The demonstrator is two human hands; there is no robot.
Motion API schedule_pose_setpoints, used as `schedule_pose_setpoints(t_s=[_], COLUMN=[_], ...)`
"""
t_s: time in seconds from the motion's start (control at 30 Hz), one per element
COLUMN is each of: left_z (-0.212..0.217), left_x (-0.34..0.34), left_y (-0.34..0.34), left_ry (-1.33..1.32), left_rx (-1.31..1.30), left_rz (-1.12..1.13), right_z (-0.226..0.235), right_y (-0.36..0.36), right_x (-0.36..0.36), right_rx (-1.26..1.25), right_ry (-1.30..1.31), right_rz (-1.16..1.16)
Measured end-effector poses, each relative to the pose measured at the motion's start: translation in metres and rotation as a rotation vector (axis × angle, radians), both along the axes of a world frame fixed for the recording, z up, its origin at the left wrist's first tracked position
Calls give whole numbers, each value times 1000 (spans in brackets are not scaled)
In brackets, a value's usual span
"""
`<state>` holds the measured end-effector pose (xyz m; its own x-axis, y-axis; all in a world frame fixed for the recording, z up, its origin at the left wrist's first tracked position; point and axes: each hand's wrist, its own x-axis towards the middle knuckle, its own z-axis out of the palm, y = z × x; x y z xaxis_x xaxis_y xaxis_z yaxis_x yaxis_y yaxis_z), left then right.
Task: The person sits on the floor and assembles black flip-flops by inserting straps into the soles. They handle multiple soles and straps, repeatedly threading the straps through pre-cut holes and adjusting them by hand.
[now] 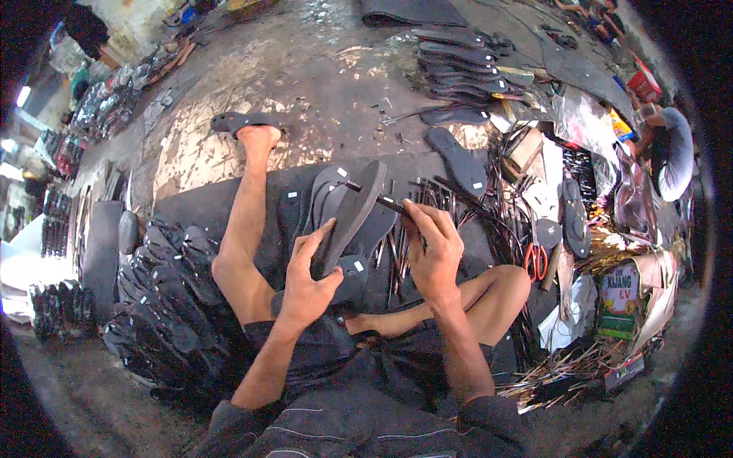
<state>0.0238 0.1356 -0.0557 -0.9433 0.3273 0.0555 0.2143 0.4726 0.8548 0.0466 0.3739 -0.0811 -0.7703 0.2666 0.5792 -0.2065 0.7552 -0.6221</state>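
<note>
My left hand (309, 282) grips the heel end of a dark grey flip-flop sole (356, 211), held tilted on edge above my lap. In my right hand (434, 248), thumb and fingers pinch a thin black strap (393, 204). The strap runs to the sole near its toe end, and a short piece shows on the other side. Behind and below the held sole lie several more dark soles (327, 191) with small white labels. Another labelled sole (353, 276) rests close to my left hand, partly hidden by it.
Piled flip-flops (172, 286) lie at my left. Loose black strips (500, 229), orange-handled scissors (536, 261) and a green-and-white tin (620, 298) are at my right. Beyond them a person's light sleeve (676, 153) shows. A row of soles (458, 69) lies farther off.
</note>
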Motion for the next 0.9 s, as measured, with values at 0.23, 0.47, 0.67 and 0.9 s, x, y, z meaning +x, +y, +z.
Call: schedule_pose_setpoints(t_s=[0.23, 0.47, 0.67, 0.9], left_z=[48, 22, 6, -11], left_x=[-26, -4, 4, 8], left_y=[-24, 3, 47, 54], left_ry=[-19, -469, -375, -389], left_rx=[-150, 650, 710, 825], left_rz=[-104, -237, 130, 229], right_z=[25, -11, -6, -3], right_y=[38, 25, -15, -48], right_x=[9, 12, 2, 1], right_rx=[-383, -789, -530, -1086], right_ry=[-559, -408, -442, -237], right_rz=[175, 481, 194, 162])
